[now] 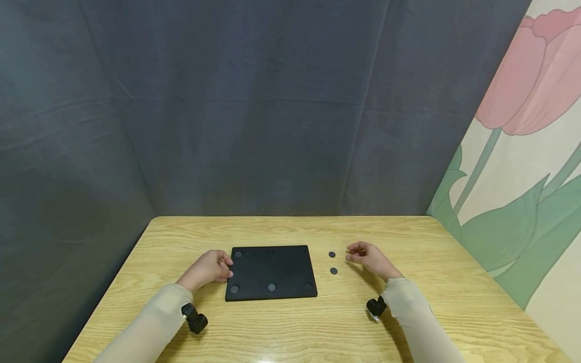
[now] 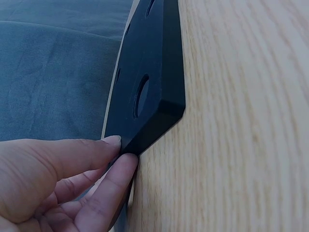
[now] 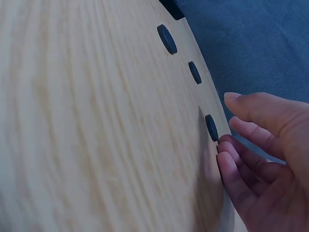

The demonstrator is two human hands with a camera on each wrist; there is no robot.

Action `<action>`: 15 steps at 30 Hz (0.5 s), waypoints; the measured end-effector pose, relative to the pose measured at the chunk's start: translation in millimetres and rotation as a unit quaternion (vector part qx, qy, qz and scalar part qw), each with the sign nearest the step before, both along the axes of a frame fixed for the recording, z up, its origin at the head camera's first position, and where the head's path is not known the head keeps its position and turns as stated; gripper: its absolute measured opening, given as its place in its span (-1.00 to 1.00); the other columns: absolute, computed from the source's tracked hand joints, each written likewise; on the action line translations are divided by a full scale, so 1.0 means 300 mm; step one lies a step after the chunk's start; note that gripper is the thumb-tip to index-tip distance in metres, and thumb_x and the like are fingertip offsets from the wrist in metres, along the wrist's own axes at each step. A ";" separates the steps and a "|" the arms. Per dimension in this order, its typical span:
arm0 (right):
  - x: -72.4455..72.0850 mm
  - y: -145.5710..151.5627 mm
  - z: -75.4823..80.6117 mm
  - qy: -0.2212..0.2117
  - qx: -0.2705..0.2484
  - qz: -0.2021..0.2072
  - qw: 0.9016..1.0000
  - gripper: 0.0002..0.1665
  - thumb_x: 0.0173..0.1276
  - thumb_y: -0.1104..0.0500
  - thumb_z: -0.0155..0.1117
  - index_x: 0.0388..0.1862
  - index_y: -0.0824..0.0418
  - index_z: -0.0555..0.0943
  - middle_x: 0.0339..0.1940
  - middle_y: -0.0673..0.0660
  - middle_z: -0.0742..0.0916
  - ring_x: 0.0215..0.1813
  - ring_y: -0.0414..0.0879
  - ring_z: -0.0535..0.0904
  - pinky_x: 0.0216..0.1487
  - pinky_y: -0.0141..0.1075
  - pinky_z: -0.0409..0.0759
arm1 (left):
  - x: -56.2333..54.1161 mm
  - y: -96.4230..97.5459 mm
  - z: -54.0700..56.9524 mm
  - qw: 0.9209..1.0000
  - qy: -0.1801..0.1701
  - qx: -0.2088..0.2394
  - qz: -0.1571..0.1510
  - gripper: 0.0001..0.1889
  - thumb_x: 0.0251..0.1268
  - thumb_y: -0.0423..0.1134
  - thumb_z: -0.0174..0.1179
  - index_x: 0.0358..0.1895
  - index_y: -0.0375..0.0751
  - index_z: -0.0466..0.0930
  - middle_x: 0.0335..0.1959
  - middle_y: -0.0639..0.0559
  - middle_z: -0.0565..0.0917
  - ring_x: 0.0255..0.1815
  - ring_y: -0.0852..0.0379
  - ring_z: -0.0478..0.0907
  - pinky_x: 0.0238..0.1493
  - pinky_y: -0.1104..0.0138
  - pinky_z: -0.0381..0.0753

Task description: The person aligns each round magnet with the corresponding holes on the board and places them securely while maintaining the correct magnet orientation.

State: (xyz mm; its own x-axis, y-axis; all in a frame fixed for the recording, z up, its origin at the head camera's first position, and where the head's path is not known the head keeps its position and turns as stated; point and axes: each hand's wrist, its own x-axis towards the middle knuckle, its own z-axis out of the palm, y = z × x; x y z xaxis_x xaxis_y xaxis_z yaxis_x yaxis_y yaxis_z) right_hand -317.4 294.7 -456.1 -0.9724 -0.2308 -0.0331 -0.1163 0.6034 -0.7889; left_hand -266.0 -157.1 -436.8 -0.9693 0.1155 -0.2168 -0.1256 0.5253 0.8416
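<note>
A flat black board [image 1: 281, 267] with round recesses lies on the table, with grey discs or recess floors showing at some spots. At its left edge is my left hand [image 1: 211, 268], the thumb and a curled finger gripping the rim. In the left wrist view, those fingertips meet on the board's side [image 2: 159, 116], near a recess [image 2: 143, 96]. My right hand [image 1: 369, 258] hovers low over the table right of the board, thumb apart from the fingers. A small dark disc [image 3: 211, 128] lies right at its fingertips. Two more discs, a far one [image 1: 332, 254] and a near one [image 1: 333, 270], lie between hand and board.
The wooden table [image 1: 281, 333] stretches around the board. A dark grey curtain [image 1: 254, 111] hangs behind and to the left, and a panel with painted tulips [image 1: 513, 191] stands at the right. Each wrist wears a small black camera.
</note>
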 end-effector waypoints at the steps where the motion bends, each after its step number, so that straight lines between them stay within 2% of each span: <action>1: -0.001 0.001 -0.002 -0.001 0.001 0.000 1.000 -0.55 0.36 0.12 0.29 0.11 0.37 0.51 -0.05 0.21 0.65 -0.07 -0.04 0.56 -0.09 -0.28 0.55 | 0.000 0.001 0.002 1.000 0.000 -0.001 -0.001 -0.77 0.11 -0.57 0.28 -0.16 -0.42 0.50 -0.40 -0.14 0.52 -0.42 0.08 0.58 -0.28 0.23 0.70; 10: -0.004 0.001 -0.008 -0.033 -0.019 -0.006 0.999 -0.59 0.30 0.25 0.32 0.07 0.42 0.51 -0.17 0.18 0.63 -0.19 -0.11 0.49 -0.23 -0.39 0.50 | 0.005 0.003 0.009 1.000 0.003 -0.007 -0.002 -0.76 0.11 -0.56 0.28 -0.15 -0.43 0.50 -0.40 -0.14 0.51 -0.43 0.08 0.58 -0.28 0.23 0.69; 15: -0.003 0.000 -0.002 -0.031 -0.014 0.004 0.999 -0.59 0.29 0.27 0.33 0.05 0.45 0.50 -0.23 0.17 0.61 -0.23 -0.10 0.44 -0.32 -0.39 0.45 | 0.005 0.002 0.007 1.000 0.001 -0.005 0.001 -0.76 0.11 -0.56 0.28 -0.15 -0.43 0.50 -0.40 -0.14 0.51 -0.43 0.08 0.58 -0.28 0.23 0.69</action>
State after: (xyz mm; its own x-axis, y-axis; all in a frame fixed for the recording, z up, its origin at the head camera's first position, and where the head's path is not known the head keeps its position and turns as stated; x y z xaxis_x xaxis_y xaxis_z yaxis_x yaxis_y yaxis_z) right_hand -318.3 294.8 -456.8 -0.9670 -0.2394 -0.0877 -0.0701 0.5803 -0.8114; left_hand -264.5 -156.4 -434.8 -0.9700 0.1123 -0.2155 -0.1243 0.5329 0.8370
